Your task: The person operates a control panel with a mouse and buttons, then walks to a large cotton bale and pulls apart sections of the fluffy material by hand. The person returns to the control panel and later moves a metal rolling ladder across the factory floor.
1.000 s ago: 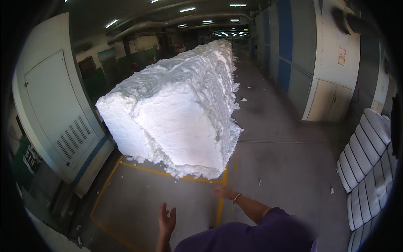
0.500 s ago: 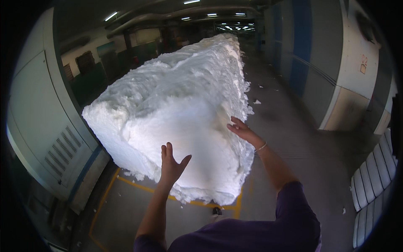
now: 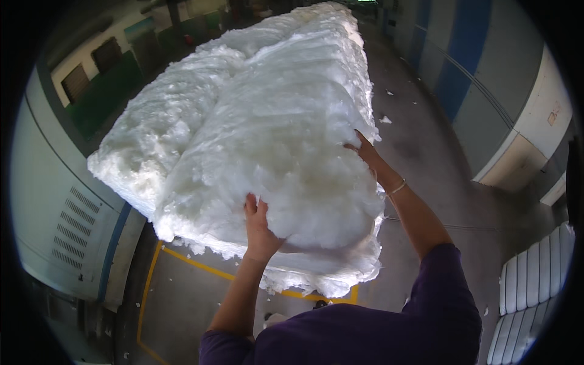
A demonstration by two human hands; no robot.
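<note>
A long, waist-high pile of fluffy white fibre wadding (image 3: pixel 286 140) stretches away in front of me. My left hand (image 3: pixel 260 234) grips its near edge, with the fingers on top and the thumb tucked below a raised fold. At the right edge, my right hand (image 3: pixel 368 155) is sunk into the same wadding; its thumb and a finger show, while the other fingertips are partly buried. Between the hands the top layer bulges, and a shadowed crease runs under its front edge. A lengthwise furrow divides this layer from the wadding at its left.
A pale metal cabinet (image 3: pixel 61 213) with vent slots stands close on the left. Grey and blue panels (image 3: pixel 468 55) line the right side. White ribbed pads (image 3: pixel 535 271) lie at lower right. A yellow floor line (image 3: pixel 194 261) runs around the pile's near end; fibre scraps dot the floor.
Both hands were open at the pile's near end; now they have closed into the wadding. Its near top has become puffier and more raised. My view has tilted downward.
</note>
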